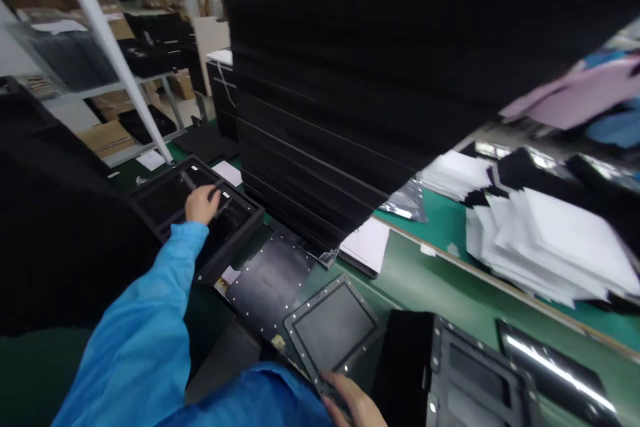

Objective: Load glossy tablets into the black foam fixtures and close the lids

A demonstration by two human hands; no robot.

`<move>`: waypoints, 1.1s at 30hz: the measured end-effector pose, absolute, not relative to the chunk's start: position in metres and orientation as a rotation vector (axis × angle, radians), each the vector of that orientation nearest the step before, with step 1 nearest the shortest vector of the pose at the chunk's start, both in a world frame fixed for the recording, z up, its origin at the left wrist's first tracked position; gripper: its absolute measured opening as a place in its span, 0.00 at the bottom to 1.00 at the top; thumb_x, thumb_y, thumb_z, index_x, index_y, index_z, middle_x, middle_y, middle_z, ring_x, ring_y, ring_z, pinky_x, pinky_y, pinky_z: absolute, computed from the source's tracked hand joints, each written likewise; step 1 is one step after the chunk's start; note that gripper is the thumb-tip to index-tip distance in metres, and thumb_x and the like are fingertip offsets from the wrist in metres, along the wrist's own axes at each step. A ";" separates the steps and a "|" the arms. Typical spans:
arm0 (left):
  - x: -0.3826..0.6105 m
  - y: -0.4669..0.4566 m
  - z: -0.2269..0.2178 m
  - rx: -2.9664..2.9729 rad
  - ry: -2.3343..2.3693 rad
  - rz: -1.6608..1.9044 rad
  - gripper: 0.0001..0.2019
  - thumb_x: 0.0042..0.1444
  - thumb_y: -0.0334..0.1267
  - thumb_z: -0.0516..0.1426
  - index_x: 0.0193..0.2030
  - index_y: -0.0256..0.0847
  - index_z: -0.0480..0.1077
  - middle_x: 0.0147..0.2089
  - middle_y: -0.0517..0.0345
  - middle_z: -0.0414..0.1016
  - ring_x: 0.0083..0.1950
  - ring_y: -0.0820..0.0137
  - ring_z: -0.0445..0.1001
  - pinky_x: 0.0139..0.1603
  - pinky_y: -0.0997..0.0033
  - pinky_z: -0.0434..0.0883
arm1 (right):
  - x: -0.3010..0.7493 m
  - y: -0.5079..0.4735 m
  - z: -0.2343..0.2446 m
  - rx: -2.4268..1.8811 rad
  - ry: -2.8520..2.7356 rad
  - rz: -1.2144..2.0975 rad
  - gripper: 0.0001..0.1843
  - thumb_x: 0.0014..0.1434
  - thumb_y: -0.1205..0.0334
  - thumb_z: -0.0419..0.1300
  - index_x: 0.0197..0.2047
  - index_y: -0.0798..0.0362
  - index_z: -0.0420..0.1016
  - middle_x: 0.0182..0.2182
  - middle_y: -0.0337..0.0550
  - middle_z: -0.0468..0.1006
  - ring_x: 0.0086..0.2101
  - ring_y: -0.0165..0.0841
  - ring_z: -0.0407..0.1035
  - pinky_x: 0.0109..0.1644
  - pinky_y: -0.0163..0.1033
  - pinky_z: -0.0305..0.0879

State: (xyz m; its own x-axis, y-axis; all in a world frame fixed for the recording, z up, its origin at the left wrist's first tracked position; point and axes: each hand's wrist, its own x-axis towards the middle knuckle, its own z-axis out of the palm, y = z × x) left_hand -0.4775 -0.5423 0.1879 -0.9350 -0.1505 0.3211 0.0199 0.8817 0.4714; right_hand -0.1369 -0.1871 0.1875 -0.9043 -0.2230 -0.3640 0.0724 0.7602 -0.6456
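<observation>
A black rectangular frame (243, 215) lies on the tabletop (440, 273), with the left hand (203, 205) over it. The left fingers (214, 195) are curled against a slim dark strip (219, 199) inside the frame, though whether they grip it cannot be told. A blue sleeve (150, 293) covers the forearm. Just beside the frame is a black plate (270, 283) edged with small studs, and a grey panel in a studded dark border (333, 327) overlaps its near corner. The right hand (350, 400), partly cut off by the lower edge of the view, rests its fingers (340, 390) on that border's near edge; how firmly it holds cannot be told. Another black frame (475, 373) lies to the right. A tall stack of black sheets (320, 80) rises behind the plate, and loose white paper (550, 247) lies on the far side of the tabletop. Shelving (100, 87) with cardboard boxes (105, 137) stands further left.
</observation>
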 end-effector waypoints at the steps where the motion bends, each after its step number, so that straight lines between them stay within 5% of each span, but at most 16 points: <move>1: -0.462 -0.514 0.181 -0.106 -2.614 -0.751 0.13 0.59 0.39 0.53 0.45 0.33 0.74 0.48 0.47 0.77 0.49 0.62 0.74 0.54 0.63 0.69 | -0.137 -0.191 0.192 -0.113 2.528 -0.955 0.25 0.63 0.48 0.47 0.54 0.52 0.73 0.50 0.53 0.76 0.51 0.41 0.71 0.57 0.42 0.65; 9: -0.306 -0.320 0.121 -1.244 -2.472 -1.258 0.13 0.60 0.40 0.50 0.36 0.41 0.76 0.36 0.53 0.80 0.38 0.67 0.78 0.40 0.69 0.75 | -0.120 -0.185 0.225 0.056 2.619 -1.014 0.20 0.57 0.60 0.54 0.52 0.55 0.73 0.47 0.53 0.77 0.47 0.42 0.71 0.53 0.46 0.66; 16: -0.239 -0.242 0.125 -1.815 -2.542 -1.119 0.12 0.58 0.38 0.51 0.38 0.42 0.76 0.38 0.53 0.80 0.40 0.66 0.78 0.43 0.65 0.76 | -0.042 -0.086 0.238 0.474 2.748 -1.541 0.19 0.59 0.55 0.54 0.50 0.54 0.74 0.46 0.51 0.77 0.46 0.38 0.71 0.53 0.45 0.66; 21: -0.205 -0.206 0.140 -1.659 -2.758 -1.044 0.15 0.58 0.43 0.50 0.39 0.42 0.77 0.41 0.52 0.80 0.43 0.64 0.78 0.46 0.64 0.75 | -0.010 0.048 0.220 0.969 2.552 -2.262 0.18 0.53 0.52 0.62 0.44 0.51 0.76 0.45 0.46 0.78 0.44 0.37 0.71 0.52 0.45 0.66; 25: -0.172 -0.197 0.150 -1.336 -2.932 -0.984 0.19 0.57 0.49 0.48 0.39 0.42 0.77 0.42 0.51 0.80 0.44 0.63 0.78 0.48 0.64 0.75 | -0.022 0.161 0.178 1.369 1.292 -3.245 0.08 0.57 0.58 0.56 0.36 0.51 0.73 0.38 0.43 0.79 0.33 0.30 0.72 0.36 0.36 0.70; 28: -0.149 -0.214 0.153 -1.067 -3.080 -0.851 0.22 0.54 0.53 0.48 0.39 0.42 0.78 0.43 0.50 0.80 0.46 0.60 0.78 0.49 0.63 0.75 | -0.044 0.221 0.146 1.615 0.685 -3.340 0.06 0.59 0.64 0.52 0.32 0.52 0.68 0.30 0.41 0.76 0.25 0.26 0.68 0.26 0.30 0.65; 33: -0.102 -0.284 0.137 -0.408 -3.431 -0.698 0.20 0.49 0.55 0.49 0.38 0.52 0.78 0.44 0.58 0.80 0.47 0.58 0.78 0.45 0.61 0.77 | -0.090 0.266 0.112 1.768 0.612 -3.140 0.08 0.59 0.63 0.50 0.28 0.51 0.60 0.19 0.32 0.64 0.17 0.24 0.57 0.21 0.28 0.60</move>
State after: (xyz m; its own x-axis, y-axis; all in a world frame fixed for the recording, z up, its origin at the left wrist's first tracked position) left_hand -0.1019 -0.2839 0.1374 -0.9016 0.2912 -0.3199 0.1431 0.8987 0.4146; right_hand -0.0898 0.2660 0.1124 -0.4335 0.5736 -0.6951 -0.2705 -0.8185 -0.5068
